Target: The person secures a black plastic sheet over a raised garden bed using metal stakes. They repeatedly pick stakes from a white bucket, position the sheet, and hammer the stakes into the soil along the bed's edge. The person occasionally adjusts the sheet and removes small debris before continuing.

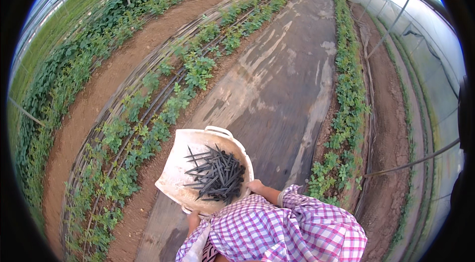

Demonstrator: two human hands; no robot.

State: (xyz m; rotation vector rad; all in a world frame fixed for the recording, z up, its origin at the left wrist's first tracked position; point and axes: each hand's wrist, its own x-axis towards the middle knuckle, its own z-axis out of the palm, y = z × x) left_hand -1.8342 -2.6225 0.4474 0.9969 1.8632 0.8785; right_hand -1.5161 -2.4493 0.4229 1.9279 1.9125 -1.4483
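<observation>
A white plastic scoop-shaped basin, stained brown inside, is held against the front of my checked shirt. It bears a pile of dark pointed plastic stakes. My left hand is closed on the basin's near left edge, beside a handle, with its fingers partly hidden. On the right side, my right hand grips the rim near the stakes. Another handle on the far side of the basin is not held.
Dark ground-cover fabric runs ahead between two rows of leafy plants. Black drip hoses lie in the left row. Bare soil paths, metal poles and plastic greenhouse film stand further out.
</observation>
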